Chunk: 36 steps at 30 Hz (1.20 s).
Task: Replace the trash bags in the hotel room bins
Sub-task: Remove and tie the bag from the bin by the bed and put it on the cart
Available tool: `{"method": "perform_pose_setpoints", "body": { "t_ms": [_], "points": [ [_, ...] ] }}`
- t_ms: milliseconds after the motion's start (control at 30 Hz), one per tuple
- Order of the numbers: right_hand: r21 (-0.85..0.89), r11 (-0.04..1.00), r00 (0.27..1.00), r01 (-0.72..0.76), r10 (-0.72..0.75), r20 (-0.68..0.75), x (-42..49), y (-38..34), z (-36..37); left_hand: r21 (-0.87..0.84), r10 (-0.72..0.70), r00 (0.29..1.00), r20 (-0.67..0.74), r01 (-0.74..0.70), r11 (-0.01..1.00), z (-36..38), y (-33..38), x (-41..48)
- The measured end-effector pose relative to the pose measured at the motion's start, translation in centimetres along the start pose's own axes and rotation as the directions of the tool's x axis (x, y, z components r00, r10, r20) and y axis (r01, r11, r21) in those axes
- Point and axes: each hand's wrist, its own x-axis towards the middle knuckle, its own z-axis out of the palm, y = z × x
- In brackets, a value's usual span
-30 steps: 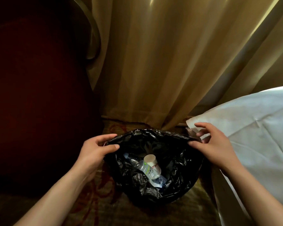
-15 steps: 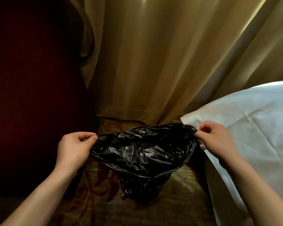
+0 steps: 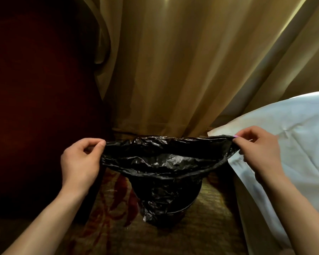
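Gold curtains (image 3: 173, 61) hang in folds along the back, above a patterned carpet (image 3: 214, 229). On the left looms a dark red piece of furniture (image 3: 35, 89), and white bed linen (image 3: 293, 144) lies on the right. Low in front of the curtains, a black trash bag (image 3: 164, 159) is held with its mouth stretched wide. The left hand (image 3: 79, 162) pinches the bag's left edge between thumb and curled fingers. The right hand (image 3: 260, 153) pinches the right edge the same way, just over the corner of the linen. The bag's lower part sags into a dark bin (image 3: 170, 219) on the carpet, its rim barely showing.
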Motion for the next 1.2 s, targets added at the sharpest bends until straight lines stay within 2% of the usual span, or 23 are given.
{"method": "perform_pose_setpoints", "body": {
  "t_ms": [100,200,300,400,500,567,700,767,800,867,933,1033,1100,1200],
  "points": [
    [0.078,0.995,0.997,0.059,-0.063,0.053,-0.6,-0.9,0.4,-0.1,0.044,0.999,-0.023,-0.046,0.994,0.0,0.8,0.0],
    [0.146,0.988,0.984,0.053,-0.076,0.16,-1.2,-1.9,0.6,-0.078,0.125,0.992,-0.033,-0.127,0.989,0.0,1.4,-0.4],
    [0.202,0.977,0.978,0.07,-0.107,0.177,-1.6,-2.4,0.9,-0.122,0.097,0.995,0.038,-0.092,0.988,0.9,1.7,-1.2],
    [0.173,0.98,0.958,0.096,-0.138,0.251,-1.9,-2.6,1.4,-0.122,0.11,0.989,0.1,-0.097,0.988,1.7,2.1,-2.0],
    [0.105,0.987,0.947,0.125,-0.15,0.284,-2.3,-2.1,1.9,-0.199,0.032,0.988,0.154,-0.001,0.98,2.2,2.3,-2.2],
    [0.088,0.987,0.943,0.138,-0.158,0.294,-2.4,-1.9,2.0,-0.308,0.01,0.977,0.213,0.058,0.95,2.4,2.6,-2.5],
    [0.015,0.977,0.911,0.211,-0.202,0.358,-2.8,-2.2,2.7,-0.532,-0.115,0.924,0.364,0.307,0.789,2.3,3.1,-2.7],
    [-0.058,0.962,0.909,0.268,-0.232,0.346,-3.0,-2.1,2.8,-0.56,-0.148,0.921,0.36,0.34,0.755,2.0,3.4,-2.6],
    [-0.084,0.955,0.918,0.285,-0.247,0.312,-2.9,-2.1,2.8,-0.569,-0.137,0.934,0.33,0.312,0.761,1.7,3.5,-2.4],
    [-0.088,0.951,0.936,0.296,-0.271,0.223,-2.6,-2.1,2.7,-0.545,-0.046,0.973,0.227,0.165,0.822,1.0,3.7,-2.0],
    [-0.075,0.952,0.946,0.298,-0.285,0.153,-2.3,-2.2,2.6,-0.426,0.025,0.99,0.139,0.037,0.904,0.6,3.3,-1.3],
    [-0.007,0.968,0.954,0.251,-0.246,0.17,-2.5,-2.5,2.9,-0.309,0.008,0.992,0.129,0.033,0.951,0.5,2.8,-1.0],
    [0.052,0.973,0.956,0.226,-0.232,0.177,-2.6,-2.8,3.0,-0.296,0.054,0.988,0.142,-0.009,0.955,0.8,3.1,-1.3],
    [0.169,0.967,0.965,0.189,-0.215,0.148,-3.0,-3.5,3.0,-0.329,0.024,0.991,0.13,0.02,0.944,1.2,3.1,-1.6]
  ]
}}
